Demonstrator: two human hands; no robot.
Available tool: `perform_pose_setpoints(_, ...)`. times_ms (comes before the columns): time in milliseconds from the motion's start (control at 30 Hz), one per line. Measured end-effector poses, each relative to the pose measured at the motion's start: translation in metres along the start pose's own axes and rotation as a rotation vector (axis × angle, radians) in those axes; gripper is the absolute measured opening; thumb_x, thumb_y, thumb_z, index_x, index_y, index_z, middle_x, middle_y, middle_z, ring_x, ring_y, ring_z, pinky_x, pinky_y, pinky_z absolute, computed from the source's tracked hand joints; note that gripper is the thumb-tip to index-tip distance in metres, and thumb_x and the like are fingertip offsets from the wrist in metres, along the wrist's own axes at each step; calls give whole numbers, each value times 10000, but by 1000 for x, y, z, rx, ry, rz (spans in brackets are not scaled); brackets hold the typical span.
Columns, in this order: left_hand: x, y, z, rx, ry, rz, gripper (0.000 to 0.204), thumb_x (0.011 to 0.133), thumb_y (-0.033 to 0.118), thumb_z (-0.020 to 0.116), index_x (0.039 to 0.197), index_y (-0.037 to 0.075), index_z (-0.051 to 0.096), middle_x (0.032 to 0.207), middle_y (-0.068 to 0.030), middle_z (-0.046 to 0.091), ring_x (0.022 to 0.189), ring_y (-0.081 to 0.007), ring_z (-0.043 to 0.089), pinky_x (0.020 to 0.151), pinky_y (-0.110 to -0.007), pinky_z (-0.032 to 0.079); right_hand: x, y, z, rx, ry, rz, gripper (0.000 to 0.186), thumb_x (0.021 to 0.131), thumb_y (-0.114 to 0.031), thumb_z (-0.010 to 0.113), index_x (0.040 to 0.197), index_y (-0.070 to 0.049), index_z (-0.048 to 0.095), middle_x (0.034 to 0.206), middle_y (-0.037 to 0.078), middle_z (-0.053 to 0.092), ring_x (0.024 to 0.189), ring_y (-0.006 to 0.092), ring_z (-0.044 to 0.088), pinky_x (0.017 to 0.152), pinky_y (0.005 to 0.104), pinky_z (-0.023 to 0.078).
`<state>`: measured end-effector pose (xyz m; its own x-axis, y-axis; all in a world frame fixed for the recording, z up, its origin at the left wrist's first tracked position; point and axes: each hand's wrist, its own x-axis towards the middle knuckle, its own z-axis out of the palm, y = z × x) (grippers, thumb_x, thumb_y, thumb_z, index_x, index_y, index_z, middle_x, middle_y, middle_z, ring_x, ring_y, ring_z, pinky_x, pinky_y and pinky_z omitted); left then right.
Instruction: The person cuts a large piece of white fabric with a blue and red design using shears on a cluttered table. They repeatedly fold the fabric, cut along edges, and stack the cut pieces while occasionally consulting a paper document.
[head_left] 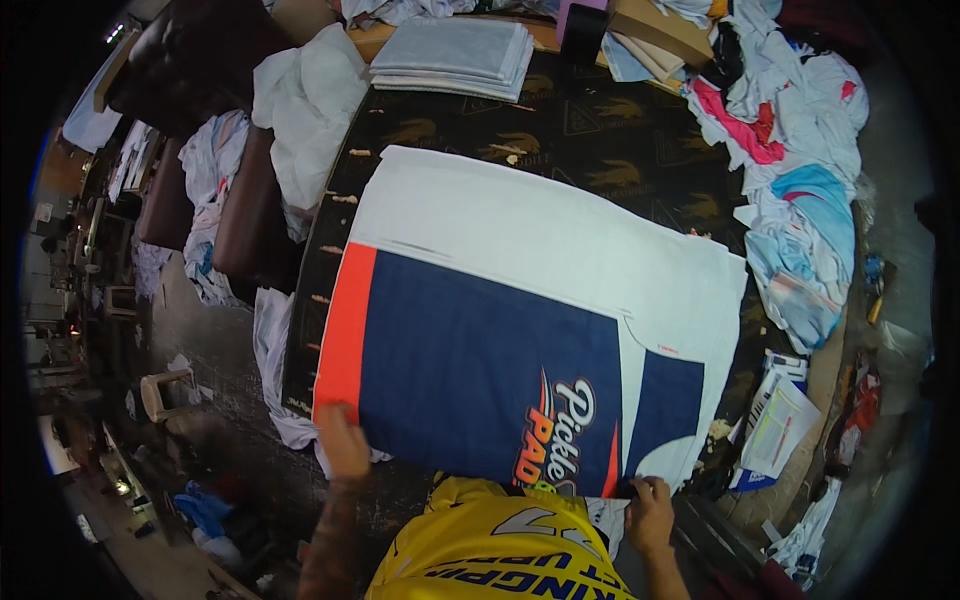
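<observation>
A large printed fabric sheet (480, 350) lies over the black table, white along its far part, with navy panels, a red strip at the left and lettering near the front edge. At its near left corner is my left hand (343, 447), touching the red strip; motion smears its fingers. My right hand (652, 510) is closed on the sheet's near edge, towards the right, with thumb and fingers pinched together. The front edge of the sheet hangs close to my yellow shirt (490, 545).
A stack of folded pale sheets (450, 55) sits at the far edge of the black patterned table (590, 130). Crumpled white and coloured fabric (800, 210) piles up along the right. Papers (778, 430) lie near right. A brown padded seat (250, 215) stands left.
</observation>
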<state>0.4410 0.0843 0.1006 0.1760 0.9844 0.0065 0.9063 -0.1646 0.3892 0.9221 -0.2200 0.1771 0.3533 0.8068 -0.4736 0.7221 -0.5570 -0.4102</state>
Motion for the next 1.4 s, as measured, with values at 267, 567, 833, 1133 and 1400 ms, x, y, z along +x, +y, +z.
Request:
perform_pose_setpoints(267, -115, -112, 149, -1014, -25, -1371, 956, 979, 856, 471, 1609, 138, 433, 1529, -114, 557, 1454, -315, 486, 1145, -557, 411, -53, 132, 146, 524, -228, 629, 491, 888, -67, 809, 1335, -29, 609, 1143, 94, 711, 929, 234, 698, 781, 383, 565)
perform_pose_setpoints(567, -149, -122, 339, -2114, -117, -955, 703, 1047, 568, 594, 1547, 81, 513, 1573, -147, 550, 1431, -331, 525, 1212, -573, 413, 29, 224, 293, 983, 203, 556, 434, 924, -180, 846, 1312, -26, 728, 1144, 37, 764, 977, 148, 678, 863, 322, 538)
perform_pose_setpoints(833, -175, -121, 36, -866, 348, -821, 743, 949, -13, 675, 1616, 56, 353, 1581, -190, 510, 1409, -316, 554, 1154, -476, 494, -167, 35, 124, 1287, 588, 522, 221, 1007, -74, 725, 1224, -33, 737, 906, -18, 695, 829, 81, 616, 709, 227, 460)
perform_pose_setpoints(1133, 193, 54, -77, -920, -406, -92, 282, 1061, 311, 686, 1224, 84, 644, 999, -45, 736, 979, -153, 760, 607, -256, 497, -34, 2, -168, 883, 260, -150, 197, 927, -100, 829, 1075, 7, 756, 1071, 57, 753, 895, 122, 671, 756, 296, 522)
perform_pose_setpoints(1400, 359, 98, 67, -340, 17, -36, 329, 914, 361, 840, 945, 35, 810, 820, -125, 736, 722, -248, 713, 656, -404, 509, 152, 33, -178, 677, 605, 38, 277, 1003, -198, 760, 839, 2, 662, 724, -55, 507, 668, 109, 443, 631, 308, 395)
